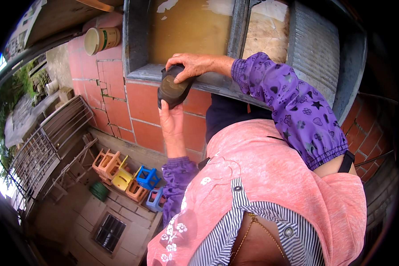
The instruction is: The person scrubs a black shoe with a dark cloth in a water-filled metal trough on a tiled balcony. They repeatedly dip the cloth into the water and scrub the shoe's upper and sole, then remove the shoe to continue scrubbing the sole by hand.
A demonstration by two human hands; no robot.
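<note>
A dark item that looks like a shoe (177, 87), with a brown oval face turned up, is held between both hands over the near left edge of a stone wash trough (143, 71). My right hand (190, 67) grips its top and far side, thumb lying on the brown face. From below, my left hand (170, 116) supports its near end, with the fingers partly hidden behind it. Murky yellow-brown water (189, 36) fills the trough's left basin. To the right are a pale slab (265, 33) and a ribbed stone washboard (314, 50).
A lidless plastic bucket (108, 39) is left of the trough on red tiles. Lower down at left are several plastic stools (122, 176), a coiled green hose (99, 191) and a metal railing (48, 139). The trough's raised edge runs in front of my body.
</note>
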